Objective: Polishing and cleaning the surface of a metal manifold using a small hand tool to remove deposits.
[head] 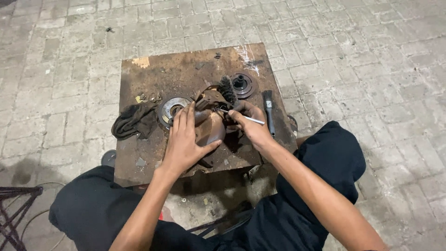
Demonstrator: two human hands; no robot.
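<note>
Housing [210, 128], a rusty brown metal part, sits mid-table under both hands: the left hand [183, 139] lies flat on it with fingers spread, while the right hand [248, 123] pinches a thin silver tool [246, 118] at its top edge. Around it on the table [139, 172] lie a disc [173, 109], a hub [242, 84], a wire brush [227, 90], a paintbrush [269, 114] and a rag [134, 122]. Parts lie separated, so the work looks midway, the housing still grimy.

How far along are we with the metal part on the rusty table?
Done: two round discs lie apart on the rusty table. In hand: the left hand steadies the brown metal housing while the right hand works a thin metal tool into it. Left: the flat brush and rag lie unused.
</note>
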